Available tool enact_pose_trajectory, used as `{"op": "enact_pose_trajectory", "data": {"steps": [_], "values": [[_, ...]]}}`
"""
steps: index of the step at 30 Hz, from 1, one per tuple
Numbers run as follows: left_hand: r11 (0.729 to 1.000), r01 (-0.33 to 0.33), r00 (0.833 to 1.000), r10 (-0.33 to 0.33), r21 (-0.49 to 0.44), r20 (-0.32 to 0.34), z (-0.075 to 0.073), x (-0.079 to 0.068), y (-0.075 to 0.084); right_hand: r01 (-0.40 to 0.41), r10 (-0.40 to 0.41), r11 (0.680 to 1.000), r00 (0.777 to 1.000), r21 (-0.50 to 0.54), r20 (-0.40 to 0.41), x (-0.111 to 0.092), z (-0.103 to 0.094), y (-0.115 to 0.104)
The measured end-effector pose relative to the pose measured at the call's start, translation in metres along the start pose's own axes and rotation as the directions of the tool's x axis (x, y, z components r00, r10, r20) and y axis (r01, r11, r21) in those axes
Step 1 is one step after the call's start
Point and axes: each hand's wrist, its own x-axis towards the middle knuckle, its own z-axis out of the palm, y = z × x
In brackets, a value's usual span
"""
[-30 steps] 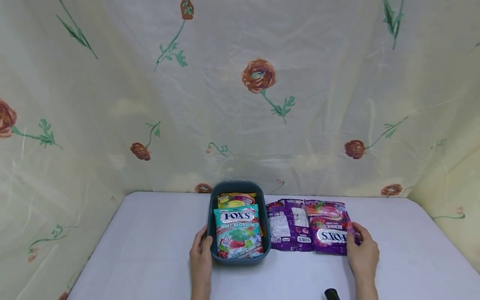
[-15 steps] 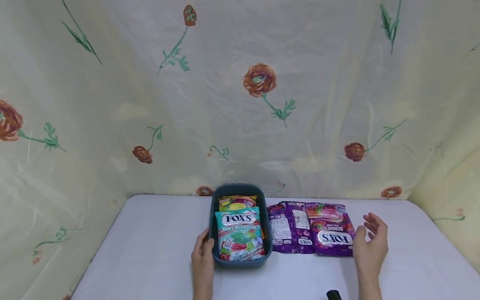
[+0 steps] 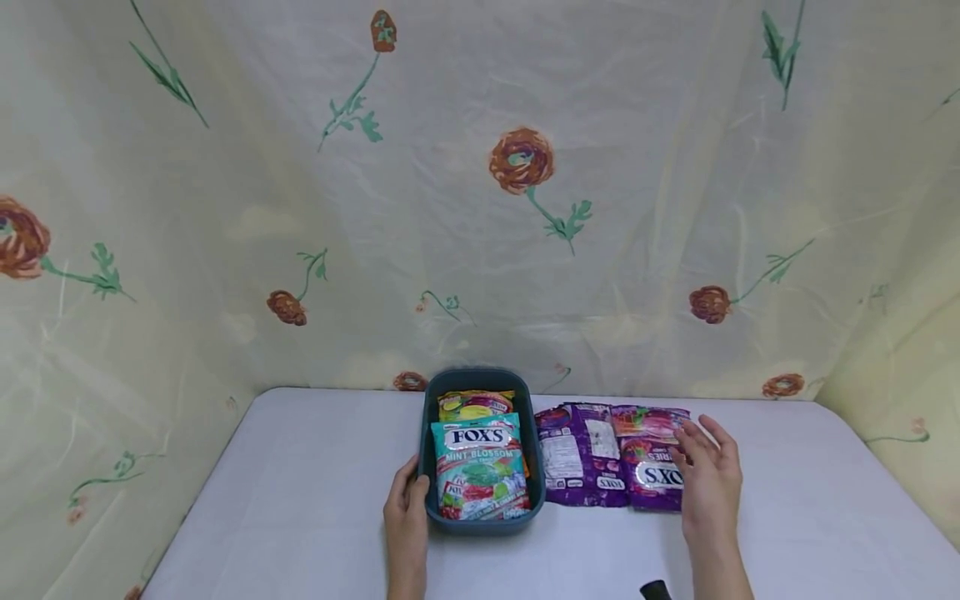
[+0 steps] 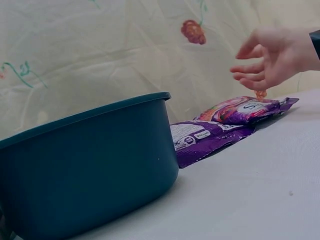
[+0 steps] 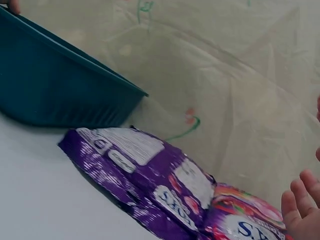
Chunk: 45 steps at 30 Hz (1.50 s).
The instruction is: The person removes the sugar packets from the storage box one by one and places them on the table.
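Observation:
A dark teal plastic basket (image 3: 480,527) stands on the table and holds a mint-green Fox's Mint Blossom candy bag (image 3: 480,471) and, behind it, a yellow candy bag (image 3: 476,403). My left hand (image 3: 406,504) holds the basket's left side, with the thumb at the rim. Two purple Fox's candy bags lie right of the basket: one back side up (image 3: 581,458), the other front side up (image 3: 654,458). Over the right-hand purple bag hovers my right hand (image 3: 711,483), fingers relaxed and apart; the left wrist view shows a gap between it and the bag.
A white cloth covers the table (image 3: 315,500). Behind it hangs a flower-printed curtain (image 3: 450,208), which also runs along both sides. A small black object (image 3: 655,590) shows at the bottom edge of the head view, beside the right forearm.
My right hand has let go of the right-hand purple bag's edge, lifted off to the right, then moved back left over the bag. My left hand and the basket have stayed put.

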Motion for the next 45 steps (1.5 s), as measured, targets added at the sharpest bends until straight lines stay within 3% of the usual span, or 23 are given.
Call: {"op": "enact_pose_trajectory", "data": {"steps": [9, 14, 26, 33, 41, 45], "values": [[1.000, 0.004, 1.000, -0.004, 0.002, 0.006, -0.001, 0.001, -0.002, 0.035, -0.023, 0.998, 0.976, -0.053, 0.217, -0.015, 0.018, 0.006], [1.000, 0.011, 1.000, -0.011, 0.009, 0.001, 0.000, 0.002, -0.003, 0.048, -0.007, 0.990, 0.957, -0.133, 0.290, -0.021, 0.025, 0.009], [1.000, 0.012, 1.000, -0.012, 0.011, -0.004, 0.001, 0.003, -0.003, 0.109, -0.014, 0.962, 0.934, -0.248, 0.356, -0.028, 0.039, 0.020], [1.000, 0.003, 1.000, -0.003, 0.001, -0.001, 0.001, 0.002, -0.002, 0.100, 0.019, 0.949, 0.930, -0.300, 0.367, -0.032, 0.044, 0.022], [1.000, 0.005, 1.000, -0.005, 0.010, -0.012, 0.001, 0.003, -0.002, 0.089, 0.046, 0.957, 0.894, -0.276, 0.446, -0.036, 0.052, 0.027], [1.000, 0.007, 1.000, -0.007, 0.009, -0.010, 0.001, 0.002, -0.001, 0.070, 0.074, 0.954, 0.886, -0.290, 0.458, -0.038, 0.055, 0.029]]}}
